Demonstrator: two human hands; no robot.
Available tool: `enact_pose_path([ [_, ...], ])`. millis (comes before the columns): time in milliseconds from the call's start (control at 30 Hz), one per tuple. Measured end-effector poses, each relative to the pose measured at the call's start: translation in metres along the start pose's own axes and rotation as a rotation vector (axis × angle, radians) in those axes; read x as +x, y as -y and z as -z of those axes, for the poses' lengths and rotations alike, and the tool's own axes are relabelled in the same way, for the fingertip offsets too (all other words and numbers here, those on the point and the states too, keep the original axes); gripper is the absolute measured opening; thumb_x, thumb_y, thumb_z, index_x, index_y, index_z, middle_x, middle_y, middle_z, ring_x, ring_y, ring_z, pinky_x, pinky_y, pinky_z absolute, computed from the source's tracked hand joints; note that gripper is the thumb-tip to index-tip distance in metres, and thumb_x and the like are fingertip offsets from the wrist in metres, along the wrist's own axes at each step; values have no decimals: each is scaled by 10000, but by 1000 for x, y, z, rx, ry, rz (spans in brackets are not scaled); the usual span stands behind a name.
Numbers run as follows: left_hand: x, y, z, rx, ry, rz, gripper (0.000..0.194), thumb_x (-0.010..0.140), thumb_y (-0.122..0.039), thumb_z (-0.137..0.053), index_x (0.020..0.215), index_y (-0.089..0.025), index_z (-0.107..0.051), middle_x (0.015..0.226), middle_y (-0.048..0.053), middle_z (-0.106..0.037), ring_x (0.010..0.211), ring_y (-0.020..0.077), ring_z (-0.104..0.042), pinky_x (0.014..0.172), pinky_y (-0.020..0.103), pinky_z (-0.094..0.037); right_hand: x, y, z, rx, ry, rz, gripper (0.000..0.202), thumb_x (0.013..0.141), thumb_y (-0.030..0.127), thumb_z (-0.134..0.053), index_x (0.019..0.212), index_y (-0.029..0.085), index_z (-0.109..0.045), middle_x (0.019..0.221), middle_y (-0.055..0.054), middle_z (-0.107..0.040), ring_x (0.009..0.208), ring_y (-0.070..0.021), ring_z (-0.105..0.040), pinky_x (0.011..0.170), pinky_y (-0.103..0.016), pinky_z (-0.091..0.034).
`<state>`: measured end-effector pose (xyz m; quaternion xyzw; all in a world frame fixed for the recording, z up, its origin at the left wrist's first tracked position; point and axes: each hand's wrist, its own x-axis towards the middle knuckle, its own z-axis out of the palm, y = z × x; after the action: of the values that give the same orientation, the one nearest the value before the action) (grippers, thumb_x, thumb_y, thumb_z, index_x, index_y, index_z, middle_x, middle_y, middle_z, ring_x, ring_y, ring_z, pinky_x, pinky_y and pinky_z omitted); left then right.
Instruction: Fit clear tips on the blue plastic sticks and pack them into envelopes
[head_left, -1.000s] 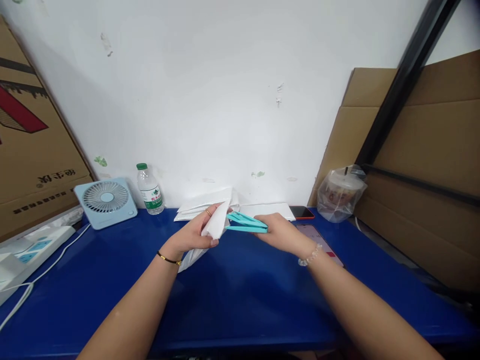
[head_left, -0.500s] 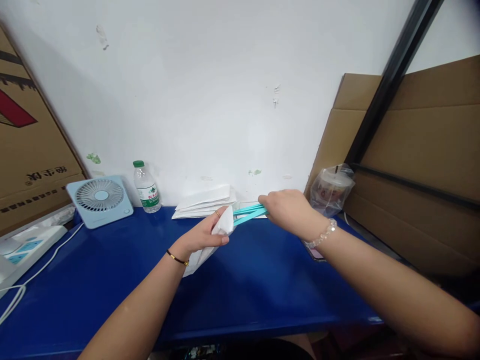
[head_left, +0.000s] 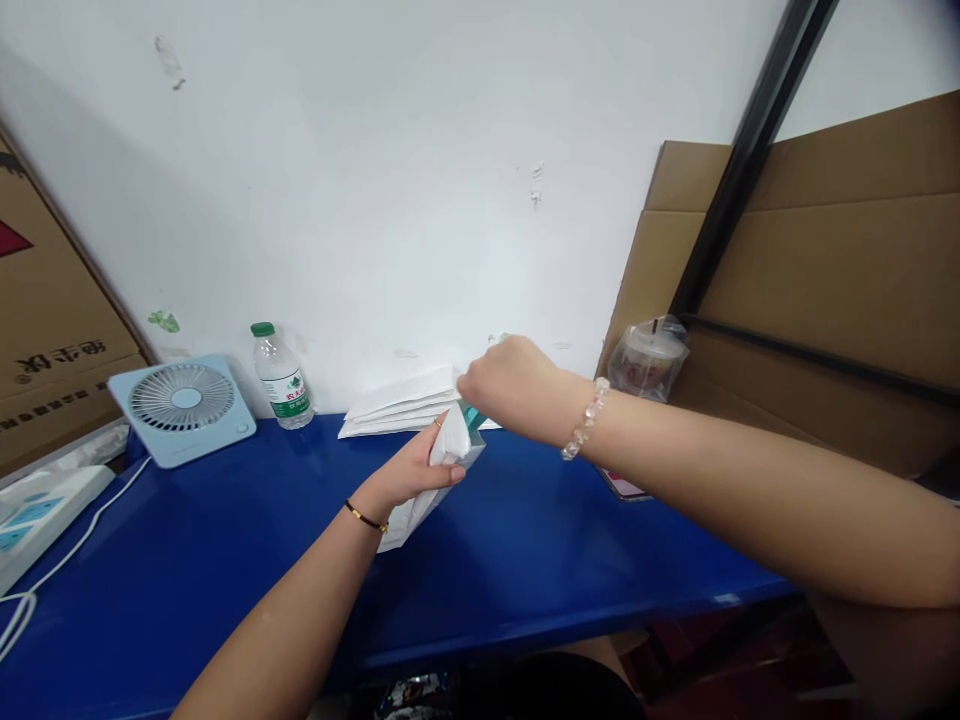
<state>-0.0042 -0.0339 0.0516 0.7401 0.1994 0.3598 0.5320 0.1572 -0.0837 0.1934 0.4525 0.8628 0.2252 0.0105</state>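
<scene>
My left hand (head_left: 415,472) is closed around a bundle of folded white packets (head_left: 454,437), thumb across the front, with the bundle tilted above the table. A clear, plastic-like edge shows on its right side. Just to the upper right, my right hand (head_left: 523,390) makes a fist with its back towards me. A short piece of turquoise band (head_left: 474,415) shows between this fist and the bundle's top; the rest is hidden behind my fingers. Behind both hands, more white packets (head_left: 401,402) lie stacked against the wall.
A light blue fan (head_left: 184,408) and a green-capped water bottle (head_left: 281,380) stand at the back left of the blue table (head_left: 570,540). A power strip (head_left: 45,520) with white cable lies far left. At right are a bagged drink cup (head_left: 646,360), a phone-like object (head_left: 624,487) and cardboard (head_left: 847,290).
My right hand has moved left and slightly up, close to the bundle. The turquoise strands, stretched out sideways before, are now short and mostly hidden. My left hand keeps its hold.
</scene>
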Motion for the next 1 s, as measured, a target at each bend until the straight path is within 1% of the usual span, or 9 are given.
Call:
enact_pose_path([
  [133, 0, 5, 2, -208, -43, -29, 748, 635, -420, -716, 1291, -187, -439, 1178, 86, -555, 1071, 274, -496, 921, 368, -370, 14, 9, 15, 19, 6, 123, 160, 824, 80, -538, 947, 135, -625, 816, -93, -654, 838, -216, -627, 670, -280, -410],
  [300, 0, -1, 8, -421, -63, -36, 637, 577, -462, -700, 1121, -173, -535, 1019, 84, -567, 854, 204, -535, 768, 328, -428, 31, -11, 22, 320, -45, 235, 340, 739, 253, -693, 1050, 149, -606, 961, -65, -612, 889, -194, -582, 736, -277, -424],
  [400, -2, -10, 8, -509, -78, -75, 687, 552, -509, -668, 1134, -182, -509, 1001, 82, -543, 821, 184, -523, 769, 344, -442, 38, -20, 13, 535, -43, 252, 334, 775, 322, -653, 1060, 152, -610, 1002, -47, -603, 880, -165, -567, 750, -273, -424],
  [500, -7, -22, 6, -591, -45, -109, 788, 553, -575, -632, 1205, -164, -470, 1068, 109, -546, 918, 232, -545, 836, 396, -443, 41, -21, 3, 772, 1, 252, 222, 873, 308, -514, 935, 129, -627, 820, -10, -614, 745, -116, -561, 688, -242, -412],
  [567, -10, -29, 7, -622, -10, -93, 855, 551, -607, -634, 1250, -149, -453, 1174, 137, -540, 1077, 306, -514, 918, 444, -412, 40, -21, -2, 885, -90, 209, 228, 902, 280, -451, 880, 125, -616, 738, 7, -589, 685, -98, -537, 650, -231, -391],
  [667, -10, -27, 12, -636, 20, -53, 898, 538, -628, -674, 1276, -165, -454, 1285, 143, -519, 1240, 382, -404, 989, 492, -363, 37, -24, -6, 885, -287, 83, 185, 868, 270, -506, 820, 129, -614, 698, 13, -563, 649, -94, -489, 616, -234, -353],
  [767, -5, -13, 16, -632, -84, -20, 789, 561, -518, -761, 1231, -187, -507, 1210, 122, -599, 1198, 364, -472, 973, 470, -397, 35, -27, -16, 845, -369, -15, 154, 833, 258, -563, 760, 136, -621, 630, 21, -532, 600, -91, -444, 587, -243, -322],
  [867, 3, 1, 12, -601, -263, 84, 526, 675, -395, -753, 1124, -178, -586, 1051, 90, -683, 1032, 290, -604, 902, 396, -471, 33, -29, -33, 879, -456, -72, 155, 844, 270, -554, 788, 149, -634, 637, 20, -539, 592, -93, -438, 574, -246, -320],
  [1000, 10, 8, 3, -618, -355, 190, 339, 781, -373, -669, 1035, -153, -624, 862, 78, -715, 820, 235, -669, 753, 332, -536, 21, -35, -57, 1010, -503, -2, 204, 858, 326, -550, 884, 162, -668, 767, -19, -598, 682, -119, -509, 617, -265, -385],
])
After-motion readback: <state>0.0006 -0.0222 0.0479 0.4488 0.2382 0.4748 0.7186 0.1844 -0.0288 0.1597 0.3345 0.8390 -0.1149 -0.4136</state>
